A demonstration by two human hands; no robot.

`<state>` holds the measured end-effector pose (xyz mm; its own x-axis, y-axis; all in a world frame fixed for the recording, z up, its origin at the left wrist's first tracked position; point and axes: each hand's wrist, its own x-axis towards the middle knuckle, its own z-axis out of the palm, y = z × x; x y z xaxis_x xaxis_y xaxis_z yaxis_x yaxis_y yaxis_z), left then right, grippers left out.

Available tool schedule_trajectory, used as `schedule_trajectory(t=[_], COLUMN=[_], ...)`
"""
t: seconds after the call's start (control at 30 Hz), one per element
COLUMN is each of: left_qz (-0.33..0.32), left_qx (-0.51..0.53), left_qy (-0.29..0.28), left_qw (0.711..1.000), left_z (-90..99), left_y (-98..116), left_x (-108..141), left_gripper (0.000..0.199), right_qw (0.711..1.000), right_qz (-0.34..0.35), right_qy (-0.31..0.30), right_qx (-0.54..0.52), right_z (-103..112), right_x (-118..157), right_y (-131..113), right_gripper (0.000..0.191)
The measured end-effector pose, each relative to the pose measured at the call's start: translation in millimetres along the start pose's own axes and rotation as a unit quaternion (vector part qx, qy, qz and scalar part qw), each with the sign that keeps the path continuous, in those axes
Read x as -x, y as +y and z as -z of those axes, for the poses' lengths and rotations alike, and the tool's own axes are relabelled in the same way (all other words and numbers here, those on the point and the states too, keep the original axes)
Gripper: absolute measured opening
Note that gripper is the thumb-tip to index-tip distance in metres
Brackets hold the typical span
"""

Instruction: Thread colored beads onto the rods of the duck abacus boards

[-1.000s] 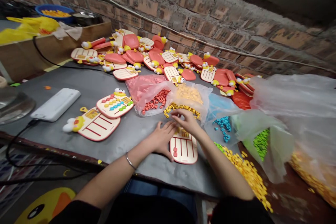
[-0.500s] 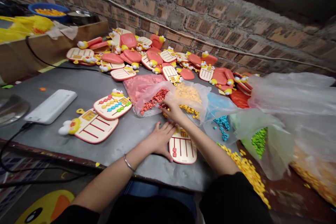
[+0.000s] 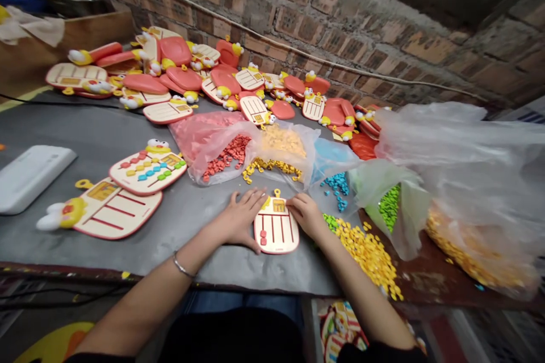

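A cream toy board (image 3: 276, 232) with a red rim and upright slots lies flat before me. Two red beads (image 3: 263, 237) sit in its leftmost slot. My left hand (image 3: 238, 218) rests along the board's left side, fingers spread over the upper left corner and thumb by the lower left edge. At the upper right edge is my right hand (image 3: 309, 214), its fingers drawn together against the board; whatever they pinch is too small or hidden to name. Part of the board's yellow duck head is covered by my left fingers.
Bags of red beads (image 3: 227, 156), yellow beads (image 3: 272, 167), blue beads (image 3: 337, 184) and green beads (image 3: 389, 207) stand beyond. Loose yellow pieces (image 3: 366, 252) lie at right. A beaded board (image 3: 147, 173) overlaps another board (image 3: 114, 215). Several boards (image 3: 183, 76) pile by the wall.
My right hand has come back from the red and yellow bead bags to the board's upper right edge. My left hand stays at the board; the view has shifted right.
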<state>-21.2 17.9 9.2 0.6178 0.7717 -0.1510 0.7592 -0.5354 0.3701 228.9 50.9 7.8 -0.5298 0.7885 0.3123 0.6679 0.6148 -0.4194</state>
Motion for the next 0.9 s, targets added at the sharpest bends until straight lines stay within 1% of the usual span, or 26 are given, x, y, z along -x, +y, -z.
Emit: schedule_trajectory(t=[0.1,0.17,0.23,0.33,0.43,0.47,0.53,0.6,0.63,0.67,0.7,0.77,0.8,0.83,0.87,0.9], left_qz=[0.007,0.009,0.007,0.000,-0.008,-0.010,-0.013,-0.016,-0.018,-0.021,-0.022,-0.024,-0.025,-0.026,-0.027,-0.027], left_qx=[-0.004,-0.009,-0.014,-0.019,-0.021,-0.022,-0.022,-0.021,-0.020,-0.019,-0.018,-0.015,-0.013,-0.010,-0.007,-0.002], left_qy=[-0.001,0.003,0.007,0.013,0.020,0.023,0.028,0.030,0.032,0.034,0.036,0.039,0.041,0.044,0.047,0.048], left_qw=[1.000,1.000,1.000,1.000,1.000,0.999,0.999,0.999,0.999,0.999,0.999,0.999,0.999,0.999,0.999,0.998], left_z=[1.3,1.9,1.7,-0.5,-3.8,-4.8,-6.4,-7.3,-7.5,-7.7,-7.9,-8.4,-8.6,-8.9,-9.2,-9.4], left_y=[0,1,1,0,-3,-4,-6,-7,-8,-8,-8,-8,-8,-9,-9,-9], left_x=[0,0,-1,-1,-2,-2,-2,-2,-2,-3,-3,-3,-4,-4,-3,-3], left_gripper=[0.121,0.122,0.122,0.122,0.122,0.123,0.122,0.119,0.117,0.116,0.115,0.115,0.116,0.116,0.117,0.117], right_qw=[1.000,0.998,0.995,0.988,0.984,0.983,0.975,0.956,0.948,0.946,0.952,0.972,0.980,0.985,0.989,0.992], right_qz=[0.002,-0.005,-0.028,-0.059,-0.045,-0.034,-0.015,-0.007,-0.009,-0.012,-0.012,0.004,0.022,0.044,0.067,0.092], right_qy=[-0.014,-0.032,-0.041,-0.029,-0.013,-0.017,-0.062,-0.131,-0.151,-0.151,-0.132,-0.063,-0.033,-0.016,-0.014,-0.025], right_qx=[-0.009,-0.047,-0.086,-0.137,-0.172,-0.179,-0.212,-0.263,-0.281,-0.286,-0.276,-0.227,-0.197,-0.165,-0.130,-0.087], right_z=[-1,3,4,-9,-28,-32,-33,-25,-19,-13,-9,-5,-7,-12,-18,-27], right_x=[8,14,18,13,-1,-5,-11,-15,-19,-24,-32,-56,-71,-88,-106,-123], right_y=[1,2,1,-9,-28,-34,-42,-44,-43,-41,-38,-35,-35,-37,-39,-42], right_gripper=[0.023,0.016,0.017,0.018,0.012,0.011,0.013,0.019,0.020,0.021,0.021,0.020,0.019,0.017,0.016,0.015])
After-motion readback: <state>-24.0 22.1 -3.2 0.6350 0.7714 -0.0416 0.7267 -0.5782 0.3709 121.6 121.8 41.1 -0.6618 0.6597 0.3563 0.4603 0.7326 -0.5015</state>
